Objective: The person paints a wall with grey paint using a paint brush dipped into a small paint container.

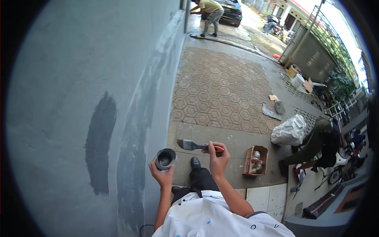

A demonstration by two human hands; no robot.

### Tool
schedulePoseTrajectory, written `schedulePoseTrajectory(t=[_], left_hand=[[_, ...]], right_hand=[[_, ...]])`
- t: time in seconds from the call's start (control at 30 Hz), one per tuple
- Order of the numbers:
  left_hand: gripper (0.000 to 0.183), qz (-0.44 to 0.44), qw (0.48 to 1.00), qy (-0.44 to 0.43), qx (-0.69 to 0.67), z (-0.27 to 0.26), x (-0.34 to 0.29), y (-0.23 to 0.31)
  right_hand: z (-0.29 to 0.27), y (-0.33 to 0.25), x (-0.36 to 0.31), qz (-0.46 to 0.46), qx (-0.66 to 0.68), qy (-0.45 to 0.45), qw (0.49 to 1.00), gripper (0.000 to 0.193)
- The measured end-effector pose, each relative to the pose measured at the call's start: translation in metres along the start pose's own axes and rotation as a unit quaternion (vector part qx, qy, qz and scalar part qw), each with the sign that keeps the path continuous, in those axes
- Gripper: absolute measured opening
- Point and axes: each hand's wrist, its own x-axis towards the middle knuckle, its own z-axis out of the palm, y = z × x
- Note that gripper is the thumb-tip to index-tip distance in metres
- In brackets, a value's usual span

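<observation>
My left hand is wrapped round a small grey cup, close to the wall. Dark paint coats the inside of the cup. My right hand grips a paintbrush by its orange-and-black handle, the bristles pointing left toward the wall and apart from the cup. On the grey wall to my left is a dark painted patch. Nearer the wall's foot runs a long, uneven, darker streak.
A cardboard box with several jars stands on the tiles to my right, near a white sack. Beyond it a person bends over. Another person stoops at the far gateway by a dark car. Buckets line the right side.
</observation>
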Motion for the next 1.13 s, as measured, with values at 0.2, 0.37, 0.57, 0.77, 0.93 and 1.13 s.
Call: schedulePoseTrajectory(t=[0.2, 0.37, 0.57, 0.77, 0.93, 1.13], left_hand=[[0.058, 0.046, 0.988, 0.115, 0.095, -0.030, 0.048, 0.002], [0.056, 0.033, 0.968, 0.201, 0.146, -0.050, 0.075, -0.003], [0.056, 0.036, 0.933, 0.273, 0.231, -0.049, 0.097, -0.007], [0.053, 0.002, 0.898, 0.332, 0.288, -0.035, 0.102, -0.012], [0.055, -0.064, 0.871, 0.368, 0.320, -0.036, 0.100, -0.014], [0.057, -0.149, 0.847, 0.403, 0.312, -0.040, 0.096, -0.012]], right_hand=[[0.072, -0.006, 0.011, -0.047, 0.005, -0.165, 0.985, 0.010], [0.123, 0.005, 0.020, -0.135, -0.025, -0.340, 0.930, 0.010], [0.183, 0.031, 0.033, -0.239, -0.026, -0.455, 0.857, 0.015], [0.219, 0.054, 0.047, -0.301, -0.075, -0.532, 0.788, 0.017], [0.235, 0.058, 0.050, -0.223, -0.037, -0.578, 0.784, 0.014], [0.242, 0.064, 0.066, 0.103, -0.038, -0.576, 0.810, 0.009]])
